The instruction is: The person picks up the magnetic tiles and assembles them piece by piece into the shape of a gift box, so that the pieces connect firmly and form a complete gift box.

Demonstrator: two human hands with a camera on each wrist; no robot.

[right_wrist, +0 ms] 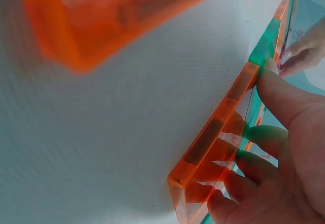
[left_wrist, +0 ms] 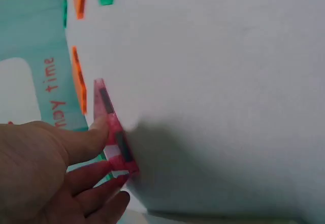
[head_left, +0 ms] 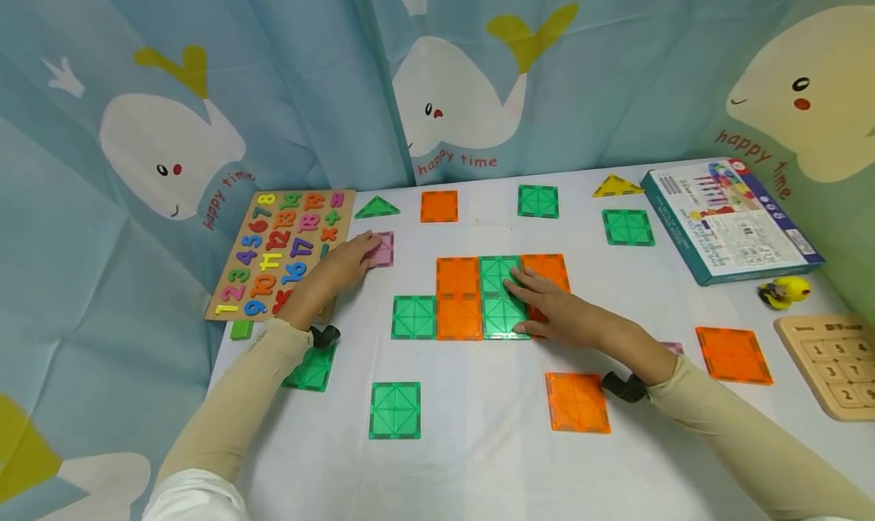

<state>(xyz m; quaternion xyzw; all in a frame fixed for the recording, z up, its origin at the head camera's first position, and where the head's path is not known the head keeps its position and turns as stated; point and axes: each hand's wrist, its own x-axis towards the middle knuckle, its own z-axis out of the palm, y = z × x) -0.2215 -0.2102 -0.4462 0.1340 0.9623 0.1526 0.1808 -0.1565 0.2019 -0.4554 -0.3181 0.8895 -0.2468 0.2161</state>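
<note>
A translucent pink square magnetic tile (head_left: 385, 249) is under my left hand (head_left: 352, 261), beside the number board. The left wrist view shows the thumb at the near edge of that pink tile (left_wrist: 112, 127) and the fingers along its end. My right hand (head_left: 563, 308) rests with spread fingers on a joined block of magnetic tiles. The block has orange tiles (head_left: 458, 297) on the left, green tiles (head_left: 501, 274) in the middle and orange tiles (head_left: 550, 264) on the right, these partly hidden by the hand. A single green tile (head_left: 413, 317) adjoins its left side.
Loose orange (head_left: 577, 403) and green tiles (head_left: 395, 411) lie around the block. A number board (head_left: 273, 255) is at left. At right are a boxed set (head_left: 731, 221), a small yellow figure (head_left: 784, 292) and a wooden number puzzle (head_left: 830, 365). A whale-print curtain (head_left: 307, 88) hangs behind.
</note>
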